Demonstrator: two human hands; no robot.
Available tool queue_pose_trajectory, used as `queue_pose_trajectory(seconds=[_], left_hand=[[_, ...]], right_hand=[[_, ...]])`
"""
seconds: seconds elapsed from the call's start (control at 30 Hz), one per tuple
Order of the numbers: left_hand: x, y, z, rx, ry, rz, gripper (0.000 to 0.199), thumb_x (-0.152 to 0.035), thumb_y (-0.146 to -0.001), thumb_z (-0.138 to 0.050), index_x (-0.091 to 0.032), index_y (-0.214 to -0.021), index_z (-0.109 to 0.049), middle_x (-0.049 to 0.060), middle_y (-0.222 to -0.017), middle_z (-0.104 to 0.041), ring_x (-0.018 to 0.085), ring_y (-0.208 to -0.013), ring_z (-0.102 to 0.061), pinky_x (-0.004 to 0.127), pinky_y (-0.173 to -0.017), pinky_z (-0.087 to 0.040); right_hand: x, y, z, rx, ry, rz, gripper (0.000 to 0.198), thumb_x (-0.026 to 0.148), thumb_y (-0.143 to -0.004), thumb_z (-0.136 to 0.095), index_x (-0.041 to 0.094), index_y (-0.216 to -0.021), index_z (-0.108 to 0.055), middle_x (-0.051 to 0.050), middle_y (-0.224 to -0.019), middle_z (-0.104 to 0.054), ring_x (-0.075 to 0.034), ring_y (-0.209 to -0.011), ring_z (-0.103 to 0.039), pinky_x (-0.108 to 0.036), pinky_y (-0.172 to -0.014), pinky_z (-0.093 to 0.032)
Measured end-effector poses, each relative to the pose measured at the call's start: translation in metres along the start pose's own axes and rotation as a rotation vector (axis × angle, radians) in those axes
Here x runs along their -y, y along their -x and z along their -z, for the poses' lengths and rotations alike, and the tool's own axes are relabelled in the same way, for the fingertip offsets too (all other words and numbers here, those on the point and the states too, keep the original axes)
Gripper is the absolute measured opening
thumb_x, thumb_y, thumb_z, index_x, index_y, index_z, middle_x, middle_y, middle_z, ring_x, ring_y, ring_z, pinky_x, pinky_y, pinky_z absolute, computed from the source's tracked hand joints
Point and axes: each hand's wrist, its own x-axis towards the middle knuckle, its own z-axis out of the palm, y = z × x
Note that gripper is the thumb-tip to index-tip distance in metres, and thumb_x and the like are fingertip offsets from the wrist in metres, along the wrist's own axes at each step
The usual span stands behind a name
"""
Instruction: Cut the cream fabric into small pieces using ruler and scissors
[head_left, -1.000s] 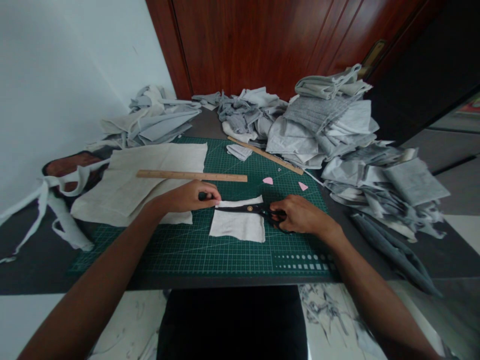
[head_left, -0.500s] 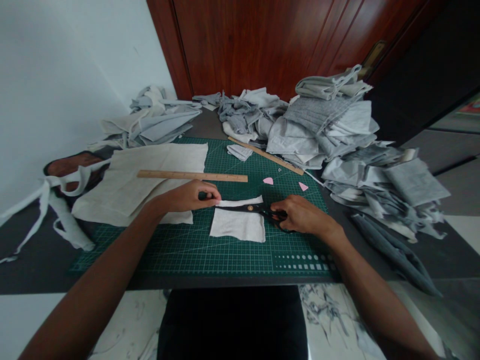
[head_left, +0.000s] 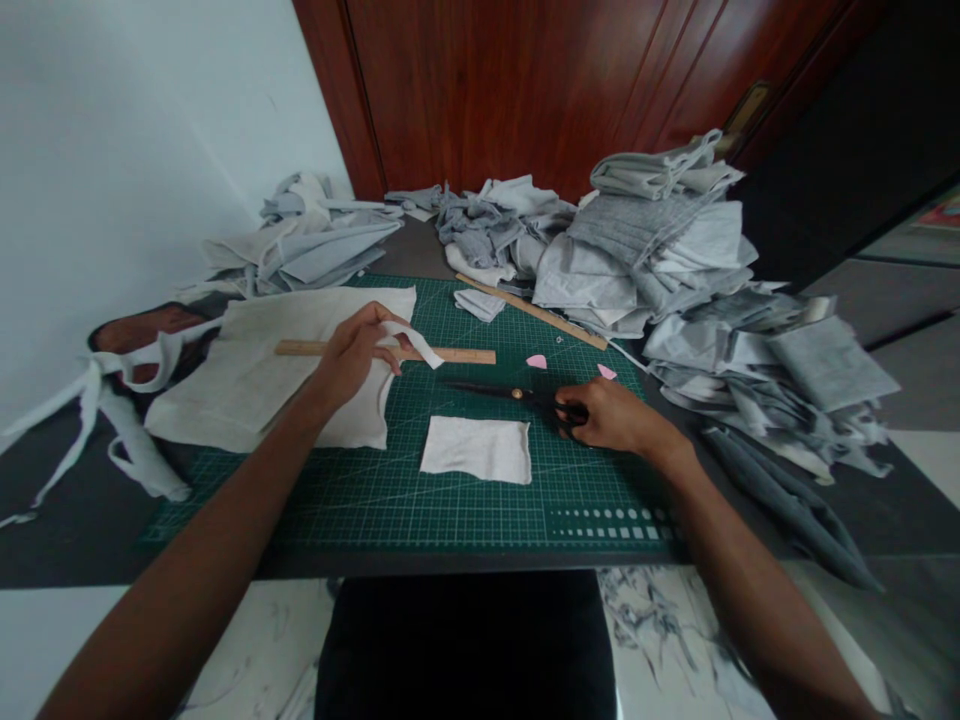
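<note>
Between the fingers of my left hand (head_left: pixel 358 350) is a narrow white fabric strip (head_left: pixel 420 343), its free end hanging to the right over a wooden ruler (head_left: pixel 469 356). My right hand (head_left: pixel 606 415) is closed around the handles of black scissors (head_left: pixel 517 394), whose blades look closed and point left. Just below the blades, a small white fabric rectangle (head_left: pixel 476 450) lies flat on the green cutting mat (head_left: pixel 360 510). Under my left hand and the ruler is a large cream cloth (head_left: pixel 217 390).
Heaps of grey and white fabric (head_left: pixel 600 260) line the back and right of the table. A second wooden ruler (head_left: pixel 547 318), pink chalk pieces (head_left: pixel 536 361) and a small folded cloth (head_left: pixel 480 304) lie on the mat. White straps (head_left: pixel 139 440) trail at the left.
The strip has come away from the small fabric rectangle and moved up and left with my left hand. The scissors have closed and lifted slightly off the rectangle, which stays in place.
</note>
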Motion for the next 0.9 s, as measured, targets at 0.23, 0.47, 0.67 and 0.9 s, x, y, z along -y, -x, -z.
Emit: queue_pose_trajectory(seconds=[0.23, 0.47, 0.67, 0.9], left_hand=[[0.000, 0.001, -0.008, 0.051, 0.183, 0.018, 0.026, -0.044, -0.089, -0.064, -0.019, -0.087, -0.056, 0.009, -0.097, -0.073, 0.025, -0.092, -0.075, 0.041, -0.080, -0.064], [-0.007, 0.008, -0.018, 0.236, 0.173, 0.087, 0.030, -0.045, -0.084, -0.072, -0.018, -0.082, -0.060, 0.013, -0.106, -0.077, 0.027, -0.098, -0.073, 0.045, -0.093, -0.059], [-0.007, 0.003, -0.013, 0.031, 0.117, 0.065, 0.025, -0.043, -0.084, -0.062, -0.018, -0.087, -0.061, 0.006, -0.092, -0.072, 0.024, -0.089, -0.072, 0.044, -0.095, -0.058], [0.003, 0.000, -0.002, -0.181, -0.447, -0.104, 0.013, -0.030, -0.088, -0.053, -0.022, -0.092, -0.062, 0.005, -0.101, -0.072, 0.024, -0.104, -0.065, 0.039, -0.104, -0.050]], right_hand=[[-0.007, -0.003, -0.003, -0.069, 0.024, -0.054, 0.008, 0.023, -0.077, -0.067, 0.021, -0.079, -0.059, 0.001, -0.067, -0.064, -0.014, -0.060, -0.053, -0.027, -0.064, -0.030], [-0.007, -0.009, -0.008, -0.157, 0.033, -0.087, 0.012, 0.027, -0.076, -0.067, 0.021, -0.082, -0.059, 0.000, -0.070, -0.065, -0.015, -0.062, -0.056, -0.027, -0.064, -0.032], [-0.007, -0.011, -0.010, -0.173, 0.034, -0.114, 0.013, 0.030, -0.077, -0.066, 0.021, -0.083, -0.059, 0.000, -0.067, -0.063, -0.016, -0.060, -0.054, -0.027, -0.063, -0.032], [-0.008, -0.011, -0.011, -0.238, 0.039, -0.135, 0.013, 0.031, -0.079, -0.066, 0.021, -0.084, -0.062, -0.001, -0.069, -0.064, -0.016, -0.061, -0.055, -0.027, -0.061, -0.031]])
